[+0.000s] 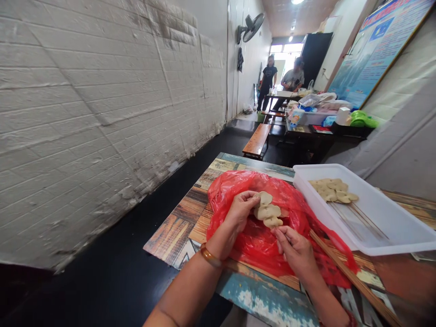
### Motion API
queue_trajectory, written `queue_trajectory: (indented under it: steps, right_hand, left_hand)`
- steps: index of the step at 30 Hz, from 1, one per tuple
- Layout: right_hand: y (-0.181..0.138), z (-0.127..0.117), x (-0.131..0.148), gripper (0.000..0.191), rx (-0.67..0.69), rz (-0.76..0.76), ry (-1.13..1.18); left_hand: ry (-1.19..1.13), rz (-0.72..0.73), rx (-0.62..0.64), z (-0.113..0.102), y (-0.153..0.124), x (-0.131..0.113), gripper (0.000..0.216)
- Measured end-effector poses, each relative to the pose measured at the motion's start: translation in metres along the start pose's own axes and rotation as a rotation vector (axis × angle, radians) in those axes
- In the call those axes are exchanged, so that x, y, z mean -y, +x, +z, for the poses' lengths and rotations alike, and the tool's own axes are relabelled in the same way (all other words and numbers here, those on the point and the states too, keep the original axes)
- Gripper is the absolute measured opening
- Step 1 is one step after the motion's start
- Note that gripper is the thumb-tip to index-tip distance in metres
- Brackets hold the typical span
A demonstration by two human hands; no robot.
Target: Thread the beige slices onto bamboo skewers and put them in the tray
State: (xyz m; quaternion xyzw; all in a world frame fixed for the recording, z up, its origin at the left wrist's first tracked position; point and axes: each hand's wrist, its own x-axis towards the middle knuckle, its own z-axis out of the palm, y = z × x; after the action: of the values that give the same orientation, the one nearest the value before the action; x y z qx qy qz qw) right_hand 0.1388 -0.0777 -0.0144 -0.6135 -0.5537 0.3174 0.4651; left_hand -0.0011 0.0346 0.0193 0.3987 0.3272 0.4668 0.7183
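Slices (268,211), three, between two hands (240,210)

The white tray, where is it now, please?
In the head view, the white tray stands at the table's right side, beside the red plastic bag.

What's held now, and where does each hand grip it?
A row of pale beige, flat, rounded pieces: left hand pinches the far end, right hand grips at the near end.
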Motion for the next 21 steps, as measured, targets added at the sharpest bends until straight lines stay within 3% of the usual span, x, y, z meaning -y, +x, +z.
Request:
queue_trajectory:
  steps: [13,21]
  right_hand:
    - [0.0021,0.0049,-0.0007,0.043,0.015,0.125,0.193]
    - [0.0049,0.0017,0.0009,0.042,0.027,0.203,0.381]
  left_hand:
    - [0.042,0.018,0.002,0.0013,0.0011,0.0012,0.033]
    - [-0.156,-0.085,0.077,0.0043,0.0010,-0.0013,0.040]
